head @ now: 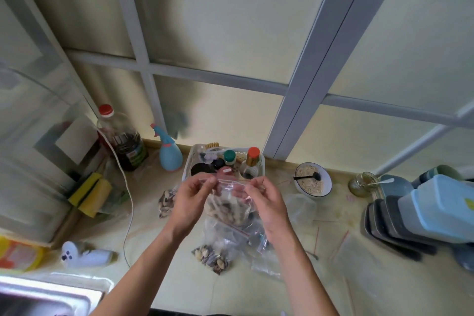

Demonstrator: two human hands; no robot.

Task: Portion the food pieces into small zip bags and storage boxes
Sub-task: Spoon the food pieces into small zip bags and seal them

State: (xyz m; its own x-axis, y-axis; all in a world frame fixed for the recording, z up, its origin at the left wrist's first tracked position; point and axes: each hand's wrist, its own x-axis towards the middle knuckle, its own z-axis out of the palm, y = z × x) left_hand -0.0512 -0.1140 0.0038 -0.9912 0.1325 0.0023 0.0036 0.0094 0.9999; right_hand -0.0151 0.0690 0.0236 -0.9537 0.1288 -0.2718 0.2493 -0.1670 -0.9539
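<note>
I hold a small clear zip bag up above the counter, with brown and pale food pieces in its lower part. My left hand pinches the left end of its zip strip and my right hand pinches the right end. Below it lie more clear bags on the counter. One filled bag of food pieces rests near me and another lies to the left. Stacked storage boxes stand at the right edge. Empty zip bags lie flat on the right.
A white basket of bottles stands behind the bag, with a blue spray bottle and a dark oil bottle to its left. A bowl with a black spoon and a glass jar sit right. The sink is near left.
</note>
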